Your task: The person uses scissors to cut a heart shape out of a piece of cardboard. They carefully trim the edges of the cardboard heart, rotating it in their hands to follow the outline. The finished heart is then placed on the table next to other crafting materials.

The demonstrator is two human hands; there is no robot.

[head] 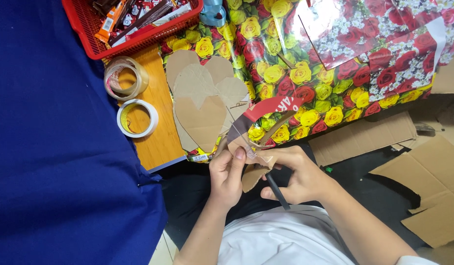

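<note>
Spread across our wooden table [155, 140] is rose-printed wrapping paper [286, 64], with a stack of cardboard hearts [202, 105] lying on it, two tape rolls [131, 98] beside them and a red basket [96, 41] of snack packets at the far corner. We are pinching a small cardboard piece [251, 169] with our left hand [227, 179], thumb pressing on top, just below the table edge. Our right hand [295, 176] is closing around a dark pen-like tool [277, 192] while its fingertips are touching the same piece. Cardboard scraps [428, 191] are lying on the floor.
</note>
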